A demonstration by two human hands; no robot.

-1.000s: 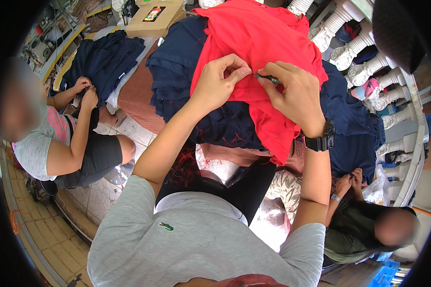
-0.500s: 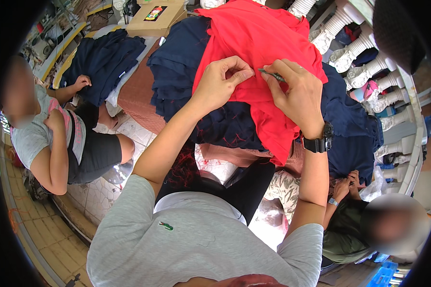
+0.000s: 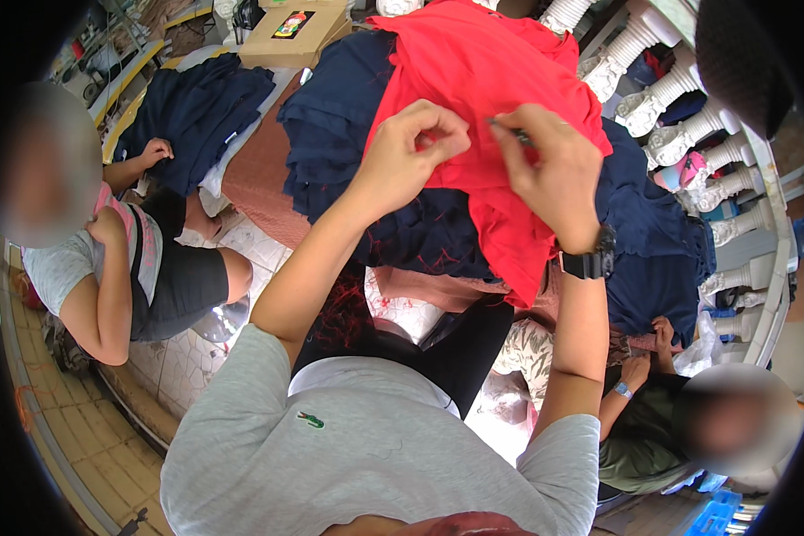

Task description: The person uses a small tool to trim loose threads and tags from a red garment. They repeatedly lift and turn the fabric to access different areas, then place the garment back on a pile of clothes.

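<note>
Atop a stack of navy cloth point(image 3: 326, 116), red cloth point(image 3: 487, 58) spread in loose folds, one corner hanging over the near edge. Above the red cloth, left hand point(image 3: 406, 152) curled, thumb and forefinger drawn together; contents of that pinch: cannot tell. Just to its right, well-bent right hand point(image 3: 556, 174), blurred, grasping a small dark tool point(image 3: 522, 138) between thumb and fingers, tip pointing toward the left hand; contact with the red cloth: cannot tell. On the right wrist, black watch point(image 3: 588, 265). Along the near side of the navy stack, scattered red threads point(image 3: 442, 261). Beneath, brown table covering point(image 3: 259, 192). Farther left, cardboard box point(image 3: 305, 37) and second navy pile point(image 3: 196, 112), with a seated co-worker point(image 3: 174, 286) beside the pile. Far right, row of white balusters point(image 3: 649, 109); at lower right, second co-worker point(image 3: 648, 447), hands near hanging navy cloth.
</note>
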